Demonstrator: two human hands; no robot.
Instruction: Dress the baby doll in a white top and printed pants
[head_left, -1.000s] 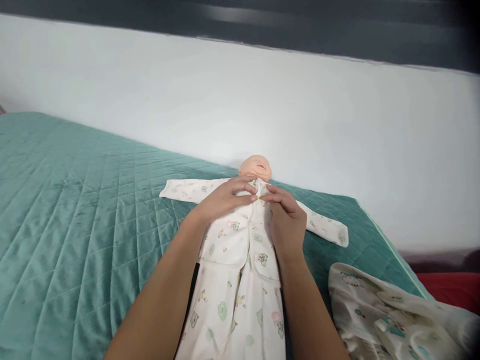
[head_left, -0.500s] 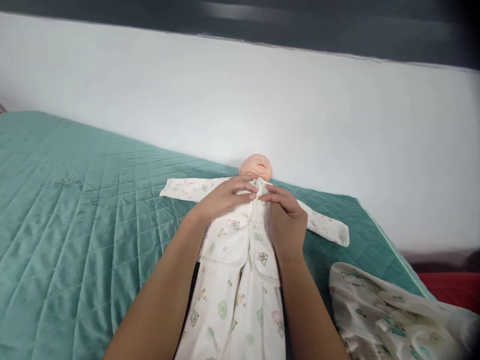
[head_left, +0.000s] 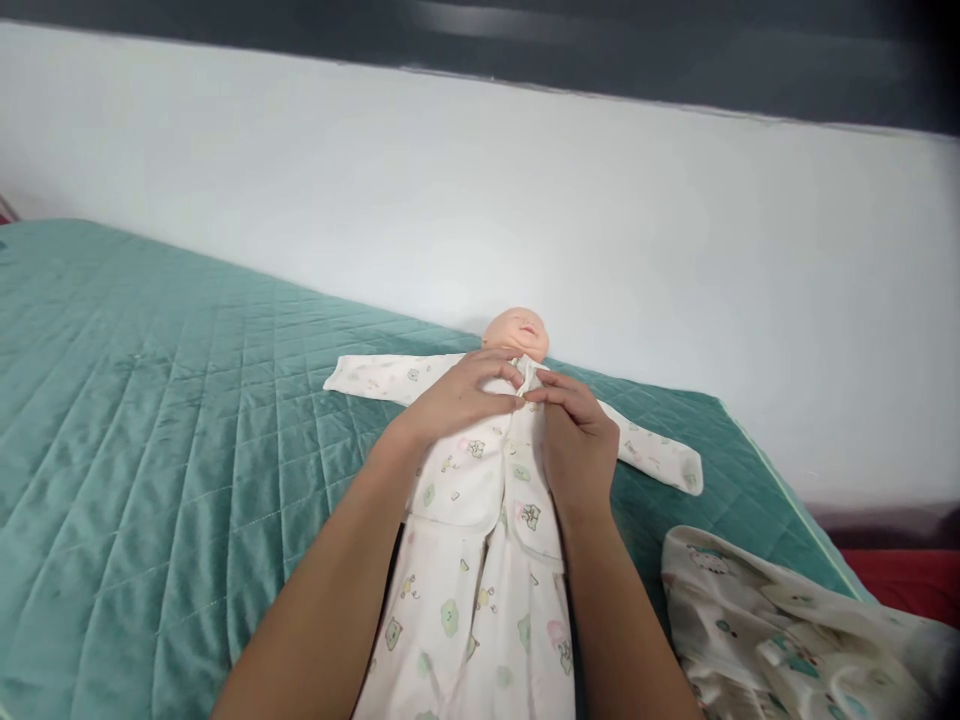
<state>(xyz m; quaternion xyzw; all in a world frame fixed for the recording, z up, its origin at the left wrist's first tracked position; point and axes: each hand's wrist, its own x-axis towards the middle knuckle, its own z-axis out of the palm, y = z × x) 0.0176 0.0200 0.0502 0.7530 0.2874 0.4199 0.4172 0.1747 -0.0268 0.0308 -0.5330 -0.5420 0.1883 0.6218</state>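
A baby doll point(head_left: 517, 333) lies on its back, dressed in a white printed jacket point(head_left: 461, 480) and matching trousers point(head_left: 450, 620). My left hand point(head_left: 480, 388) pinches the left front edge of the jacket just below the doll's neck. Across from it, my right hand point(head_left: 577, 420) has its fingertips closed on the other front edge. Between the fingertips the cloth at the collar is bunched up; any fastener there is too small to make out. Both sleeves stretch out sideways, and lower down the jacket's front edges meet loosely.
Under the doll is a green quilted bedspread point(head_left: 187, 450). A crumpled printed baby garment point(head_left: 772, 620) lies at the lower right, near the bed's edge. Behind the doll's head rises a white wall point(head_left: 480, 200). Something red point(head_left: 907, 585) shows beyond the right edge.
My fingertips have shifted slightly at the collar, and the cloth between them now stands up more. The whole view has slid a little; the doll's pose is the same.
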